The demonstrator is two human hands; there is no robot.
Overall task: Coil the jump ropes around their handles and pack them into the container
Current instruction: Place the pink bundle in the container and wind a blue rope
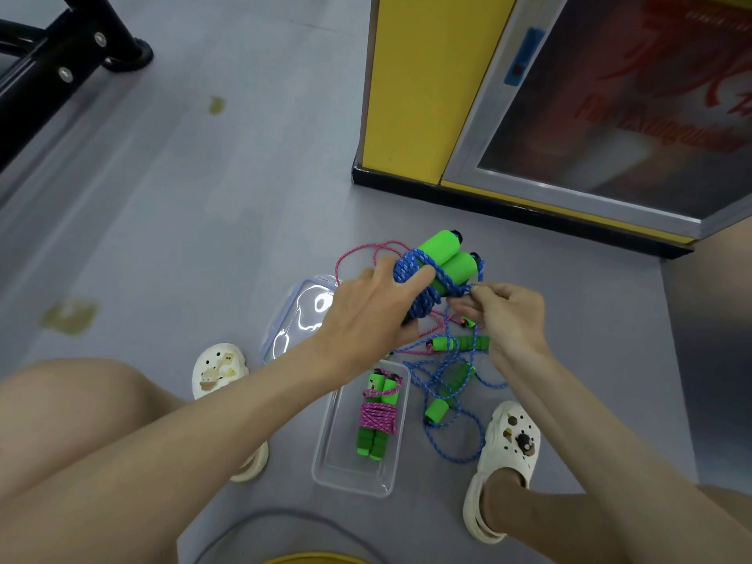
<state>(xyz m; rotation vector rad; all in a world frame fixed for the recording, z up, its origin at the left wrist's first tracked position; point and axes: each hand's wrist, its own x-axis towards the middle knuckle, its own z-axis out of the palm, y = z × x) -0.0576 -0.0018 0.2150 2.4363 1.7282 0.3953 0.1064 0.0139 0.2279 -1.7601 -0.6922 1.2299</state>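
Blue jump rope (412, 265) in L hand (366, 313), handles (438, 247) axis up-right.

Loose ropes (436, 412) crowd the right of the container (322, 462).

Two hands: left hand (366, 311) and right hand (508, 315). Two wound jump-rope bundles: one blue-rope bundle (411, 270), one pink-rope bundle (378, 415). Two green foam handles (437, 246) to each bundle, so four in all. One loose tangle (443, 380) of rope in two colours, blue and pink; number of separate ropes within it impossible to tell. At least three more green handles among that tangle. One clear plastic container (350, 478). One clear lid (293, 319). Two white clogs: left clog (217, 370), right clog (508, 441). Two yellowish floor stains (69, 315).
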